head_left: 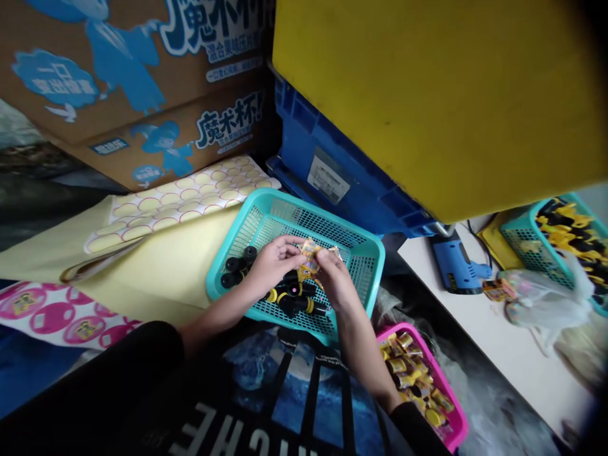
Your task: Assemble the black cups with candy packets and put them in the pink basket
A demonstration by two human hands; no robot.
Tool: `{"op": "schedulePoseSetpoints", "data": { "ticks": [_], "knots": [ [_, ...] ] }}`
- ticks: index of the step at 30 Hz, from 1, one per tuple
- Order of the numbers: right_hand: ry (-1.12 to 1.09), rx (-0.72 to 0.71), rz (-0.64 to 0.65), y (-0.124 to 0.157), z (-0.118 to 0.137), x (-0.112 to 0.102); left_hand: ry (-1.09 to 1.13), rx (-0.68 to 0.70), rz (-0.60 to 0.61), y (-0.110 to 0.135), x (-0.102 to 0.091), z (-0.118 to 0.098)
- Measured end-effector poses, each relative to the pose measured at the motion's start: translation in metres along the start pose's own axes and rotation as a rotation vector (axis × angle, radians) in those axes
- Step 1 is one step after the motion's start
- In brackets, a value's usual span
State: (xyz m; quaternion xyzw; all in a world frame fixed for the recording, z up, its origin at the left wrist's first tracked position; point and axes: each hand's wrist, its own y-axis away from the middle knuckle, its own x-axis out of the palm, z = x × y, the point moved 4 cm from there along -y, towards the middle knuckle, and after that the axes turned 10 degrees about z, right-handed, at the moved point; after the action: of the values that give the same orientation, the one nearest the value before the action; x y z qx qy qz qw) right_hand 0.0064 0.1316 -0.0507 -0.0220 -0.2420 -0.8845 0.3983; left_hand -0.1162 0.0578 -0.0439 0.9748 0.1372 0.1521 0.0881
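My left hand (274,265) and my right hand (336,277) meet over a teal plastic basket (216,266). Between thumbs and fingers, both are closed on a small yellow printed wrapper (310,251); whether it is one piece or more I cannot tell. Below them in the basket lie several small black cylinders with yellow bands (311,306). More black cylinders (232,271) rest at the basket's left side, near my left wrist. The basket sits close against my body, and my hands hide part of what it holds.
A pink basket (451,386) of yellow-wrapped pieces stands beside my right forearm. Behind rise a blue crate (332,158), a yellow panel (427,95) and cartons (142,82). Sticker sheets (190,196) lie left. On the white table (475,316) are a blue heat gun (456,263) and another basket (527,237).
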Motion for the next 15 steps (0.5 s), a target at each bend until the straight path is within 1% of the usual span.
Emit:
{"op": "schedulePoseSetpoints", "data": {
  "ticks": [2, 4, 6, 8, 10, 12, 14, 15],
  "knots": [
    [0.024, -0.027, -0.072, 0.003, -0.009, -0.003, 0.044, -0.017, -0.052, 0.004, 0.0, 0.007],
    [0.086, -0.062, -0.123, 0.006, -0.012, -0.006, 0.072, -0.033, -0.031, 0.007, 0.003, 0.011],
    [0.14, -0.076, -0.118, 0.007, -0.012, -0.006, 0.07, -0.027, -0.001, 0.007, 0.004, 0.011],
    [0.155, -0.071, -0.095, 0.008, -0.01, -0.007, 0.008, -0.015, -0.02, 0.006, 0.0, 0.007],
    [0.156, -0.059, -0.093, 0.008, -0.009, -0.011, -0.096, -0.014, -0.076, 0.005, -0.009, 0.001],
    [0.227, -0.043, -0.136, 0.007, -0.006, -0.017, -0.174, -0.01, -0.174, 0.006, -0.024, -0.008],
    [0.416, -0.056, -0.254, 0.005, 0.001, -0.024, -0.211, -0.003, -0.273, 0.01, -0.038, -0.015],
    [0.527, -0.087, -0.312, 0.003, 0.006, -0.024, -0.221, 0.002, -0.304, 0.011, -0.043, -0.018]
  ]
}}
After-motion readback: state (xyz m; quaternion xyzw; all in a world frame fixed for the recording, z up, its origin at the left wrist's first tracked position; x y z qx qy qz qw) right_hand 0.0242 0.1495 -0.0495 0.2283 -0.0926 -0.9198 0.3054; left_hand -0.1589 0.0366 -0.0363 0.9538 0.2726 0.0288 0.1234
